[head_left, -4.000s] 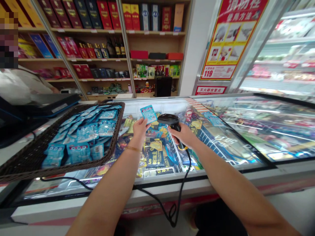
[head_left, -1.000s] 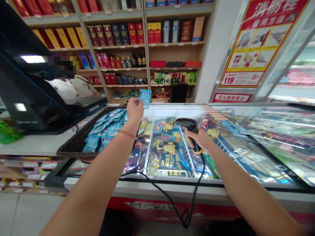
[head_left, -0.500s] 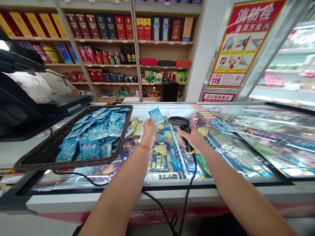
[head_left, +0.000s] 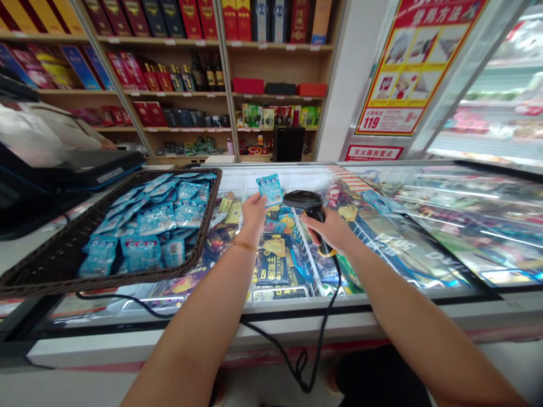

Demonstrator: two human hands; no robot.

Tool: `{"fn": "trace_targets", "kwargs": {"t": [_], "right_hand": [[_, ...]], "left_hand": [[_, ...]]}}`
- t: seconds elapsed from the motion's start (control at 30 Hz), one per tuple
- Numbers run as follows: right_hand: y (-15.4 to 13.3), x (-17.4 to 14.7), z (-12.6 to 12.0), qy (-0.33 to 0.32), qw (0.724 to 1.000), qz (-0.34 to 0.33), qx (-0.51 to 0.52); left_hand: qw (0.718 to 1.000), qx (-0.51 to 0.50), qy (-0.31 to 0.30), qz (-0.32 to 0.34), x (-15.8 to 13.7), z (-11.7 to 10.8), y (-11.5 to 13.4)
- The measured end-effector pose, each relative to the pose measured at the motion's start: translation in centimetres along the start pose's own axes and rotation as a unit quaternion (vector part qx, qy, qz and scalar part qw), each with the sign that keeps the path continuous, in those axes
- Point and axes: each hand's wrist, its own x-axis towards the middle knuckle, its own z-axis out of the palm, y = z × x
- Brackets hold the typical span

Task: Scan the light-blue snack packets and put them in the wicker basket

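Note:
My left hand (head_left: 253,212) pinches a small blue packet (head_left: 270,190) by its lower left corner and holds it upright above the glass top of the chest freezer. Wrapped around the handle of a black barcode scanner (head_left: 306,202) is my right hand (head_left: 327,228). The scanner's head points left, close beside the packet, with a small gap between them. Its black cable (head_left: 323,333) hangs down over the freezer's front edge. Left of my left hand, a dark brown wicker basket (head_left: 204,226) holds a heap of similar blue packets (head_left: 156,217).
Under the glass, the chest freezer (head_left: 127,345) holds packaged frozen goods in wire baskets. Dark checkout equipment (head_left: 85,169) stands at the left, with a person in white (head_left: 59,133) behind it. Shelves (head_left: 212,96) of boxes and bottles line the back wall.
The view has tilted down and shifted slightly, so the shelves sit higher. Both hands keep their hold; the packet and the scanner's head appear slightly closer together.

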Motion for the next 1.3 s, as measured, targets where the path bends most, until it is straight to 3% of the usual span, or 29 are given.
{"fn": "trace_targets", "kwargs": {"t": [1.0,1.13,1.3], "right_hand": [[0.5,0.6,-0.4,-0.002,1.0,0.013,0.015],[-0.7,0.5,-2.2,0.011,0.999,0.027,0.046],[-0.8,-0.9,-8.3,0.074,0.996,0.034,0.037]], "left_hand": [[1.0,0.009,-0.02,-0.004,-0.9,0.5,-0.2],[0.999,0.027,0.004,-0.029,-1.6,2.8,-0.5],[0.997,0.013,-0.008,-0.076,-2.5,9.5,-2.3]]}}
